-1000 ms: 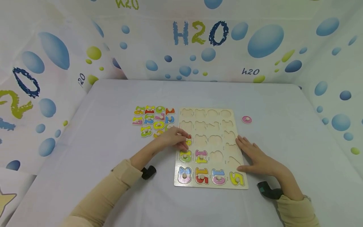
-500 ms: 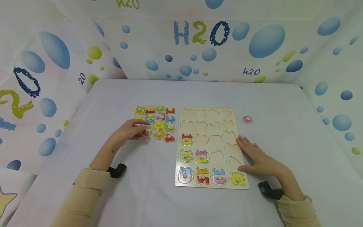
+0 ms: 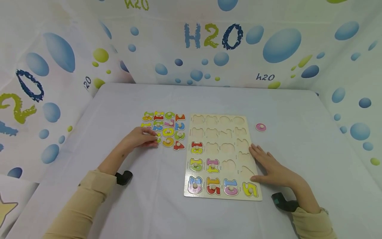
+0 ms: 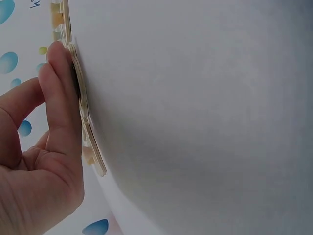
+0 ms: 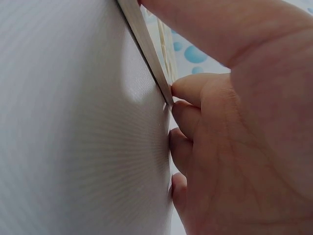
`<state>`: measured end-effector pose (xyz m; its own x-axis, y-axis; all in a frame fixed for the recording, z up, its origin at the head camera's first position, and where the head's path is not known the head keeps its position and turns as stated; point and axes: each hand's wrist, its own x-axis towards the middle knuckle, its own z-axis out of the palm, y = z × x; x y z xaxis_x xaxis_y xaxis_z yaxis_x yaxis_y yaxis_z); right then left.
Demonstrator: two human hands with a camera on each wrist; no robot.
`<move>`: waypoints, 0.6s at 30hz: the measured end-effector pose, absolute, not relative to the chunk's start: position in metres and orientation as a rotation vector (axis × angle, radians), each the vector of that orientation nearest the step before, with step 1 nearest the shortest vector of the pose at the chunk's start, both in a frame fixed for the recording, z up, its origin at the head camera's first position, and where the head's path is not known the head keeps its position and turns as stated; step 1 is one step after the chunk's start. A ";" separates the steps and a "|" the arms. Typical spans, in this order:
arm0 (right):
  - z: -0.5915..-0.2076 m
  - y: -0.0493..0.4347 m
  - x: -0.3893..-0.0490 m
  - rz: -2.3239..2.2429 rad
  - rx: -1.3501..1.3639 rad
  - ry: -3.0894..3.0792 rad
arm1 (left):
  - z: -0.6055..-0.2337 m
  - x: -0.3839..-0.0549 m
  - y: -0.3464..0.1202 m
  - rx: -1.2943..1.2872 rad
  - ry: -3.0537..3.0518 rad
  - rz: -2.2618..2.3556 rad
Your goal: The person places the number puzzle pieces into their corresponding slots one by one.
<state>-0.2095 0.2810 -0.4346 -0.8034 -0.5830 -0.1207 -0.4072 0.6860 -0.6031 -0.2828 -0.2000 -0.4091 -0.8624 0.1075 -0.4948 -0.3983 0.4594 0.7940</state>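
Observation:
My left hand (image 3: 138, 136) is over the left side of a group of number puzzle pieces. Its thumb and fingers pinch the green and yellow 13 puzzle piece (image 3: 159, 138), which they mostly cover; it lies low at the table. In the left wrist view the fingers (image 4: 61, 103) hide most of that piece's top. A wooden number puzzle board (image 3: 219, 140) lies right of the group, with 18, 19, 14, 15, 10, 5 and one blue piece in its recesses. My right hand (image 3: 273, 170) lies spread, fingertips and thumb touching the board's right edge (image 5: 146, 49).
Several loose number pieces lie left of the board, among them a red 4 (image 3: 179, 145), a yellow 9 (image 3: 168, 142) and a blue 2 (image 3: 179, 126). A pink oval piece (image 3: 261, 127) lies beyond the right hand. Printed cloth (image 3: 221, 59) walls surround the white table (image 3: 143, 205).
My left hand has left the 18 piece in the board and moved left to the loose pieces, where its fingers have closed at the 13 piece. My right hand stays at the board's edge.

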 end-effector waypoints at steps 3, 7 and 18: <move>-0.435 0.281 -0.209 -0.837 -0.808 2.601 | -0.409 -0.283 -0.198 -0.235 2.273 1.374; -0.436 0.281 -0.209 -0.838 -0.816 2.604 | -0.402 -0.281 -0.199 -0.218 2.301 1.378; -0.432 0.280 -0.209 -0.842 -0.830 2.599 | -0.373 -0.285 -0.125 0.034 2.202 1.448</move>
<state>-0.2085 0.2802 -0.4324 -0.7938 -0.6016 -0.0892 -0.4352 0.6643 -0.6077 -0.2852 -0.1253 -0.3728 -0.8744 0.2865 -0.3915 -0.2460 0.4337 0.8668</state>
